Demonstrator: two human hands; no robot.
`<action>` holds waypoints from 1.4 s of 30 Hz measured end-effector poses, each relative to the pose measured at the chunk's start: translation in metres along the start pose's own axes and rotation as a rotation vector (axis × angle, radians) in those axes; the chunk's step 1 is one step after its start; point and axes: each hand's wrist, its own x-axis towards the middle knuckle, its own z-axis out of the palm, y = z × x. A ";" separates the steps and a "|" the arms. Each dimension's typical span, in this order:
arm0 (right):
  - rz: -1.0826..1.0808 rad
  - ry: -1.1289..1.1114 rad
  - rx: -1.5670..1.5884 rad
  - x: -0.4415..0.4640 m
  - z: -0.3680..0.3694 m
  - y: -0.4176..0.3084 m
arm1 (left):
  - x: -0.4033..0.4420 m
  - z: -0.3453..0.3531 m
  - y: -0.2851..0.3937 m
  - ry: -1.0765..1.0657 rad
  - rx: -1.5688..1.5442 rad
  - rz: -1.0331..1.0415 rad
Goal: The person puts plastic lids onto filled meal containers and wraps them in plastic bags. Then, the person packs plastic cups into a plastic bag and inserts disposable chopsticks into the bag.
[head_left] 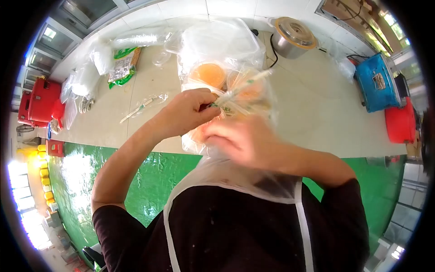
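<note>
A clear plastic bag stands on the worktop in front of me, with round tubs of something orange showing through it. My left hand is closed on the gathered plastic at the bag's near side. A long, thin wrapped packet with green print, like wrapped chopsticks, slants up to the right from beside those fingers. Just right of and below it, my right hand is smeared by motion, close against the bag; its fingertips are too blurred to read.
A similar thin packet lies left on the worktop. Behind are a stack of clear plastic containers, a green food packet and a lidded metal pot. A blue box and red container stand right.
</note>
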 end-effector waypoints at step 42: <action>-0.209 0.121 -0.483 0.005 -0.036 0.043 | 0.080 -0.010 -0.016 0.112 0.841 1.050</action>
